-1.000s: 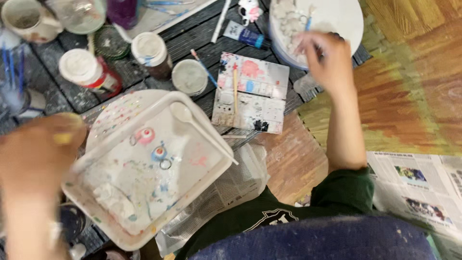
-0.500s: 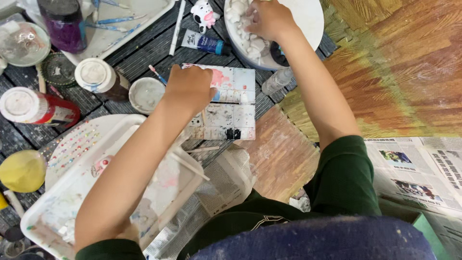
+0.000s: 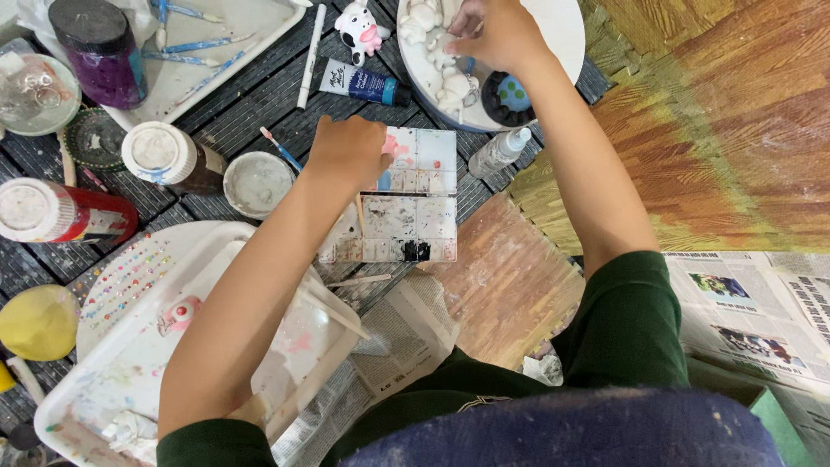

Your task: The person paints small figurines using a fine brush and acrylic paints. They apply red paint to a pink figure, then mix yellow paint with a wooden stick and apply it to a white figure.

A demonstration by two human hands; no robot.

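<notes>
At twelve o'clock my right hand [image 3: 497,35] closes its fingers on small white figurines [image 3: 441,52] in the round tray [image 3: 566,39]; my left hand [image 3: 350,151], fingers curled, presses the paint palette [image 3: 406,203]. Wet paint could smear my wrist, I judge.

- I count two hands: the left hand [image 3: 350,151] on the palette, the right hand [image 3: 493,35] over the plate.
- One paint palette [image 3: 411,207], square wells.
- One round white plate [image 3: 562,35].
- Three capped jars: purple [image 3: 99,52], brown [image 3: 164,156], red [image 3: 56,212].
- Two white trays: upper [image 3: 251,26], lower [image 3: 294,346].
- One blue paint tube [image 3: 363,84].
- One cow figurine [image 3: 360,30].
- One small clear squeeze bottle [image 3: 499,153].
- One white marker [image 3: 311,54].
- One yellow ball-like thing [image 3: 36,322].
</notes>
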